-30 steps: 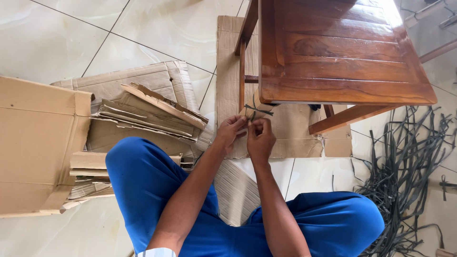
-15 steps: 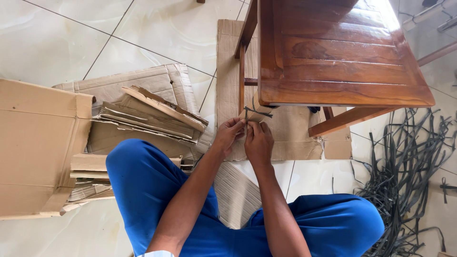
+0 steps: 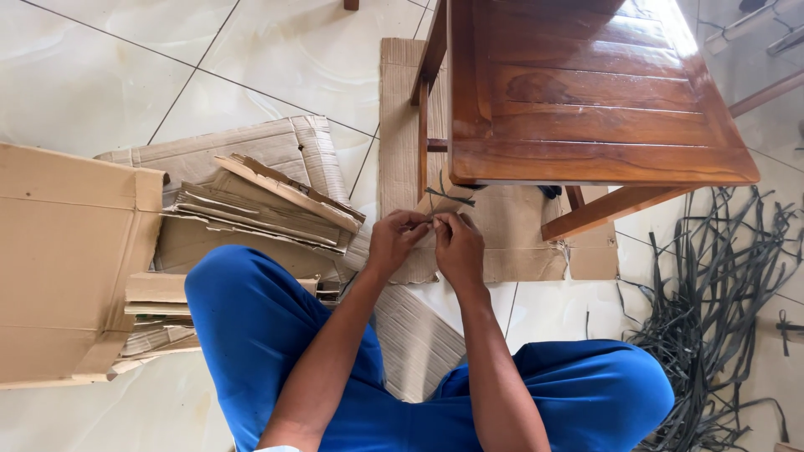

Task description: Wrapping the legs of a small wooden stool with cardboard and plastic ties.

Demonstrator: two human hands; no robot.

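The left hand (image 3: 394, 241) and the right hand (image 3: 458, 244) meet low in front of a wooden chair (image 3: 586, 100), knuckles nearly touching, just below the chair's front left leg. That leg is wrapped in a piece of cardboard (image 3: 435, 203), and a dark strap (image 3: 448, 197) crosses the wrap just above the fingertips, its loose ends sticking out to either side. The fingers (image 3: 416, 219) of the left hand are curled and pressed together, thumb against forefinger, pinching something thin at the lower edge of the wrap; the right hand's fingers are bunched the same way right beside them, pinching at the same spot. Whether what they grip is the strap's tail or the cardboard edge is too small to tell. Beneath both hands a flat cardboard sheet (image 3: 511, 243) lies on the tiled floor (image 3: 109, 75) and runs away from the fingers under the chair. To the left of the fingers a stack of torn cardboard pieces (image 3: 260, 201) rests on a flattened corrugated sheet, and farther left stands a large cardboard box (image 3: 67, 259). Well off to the right of the fingers a tangle of dark straps (image 3: 720, 285) sprawls on the floor. Nearer the camera than the hands, the person's knees in blue trousers (image 3: 251, 318) frame both forearms.
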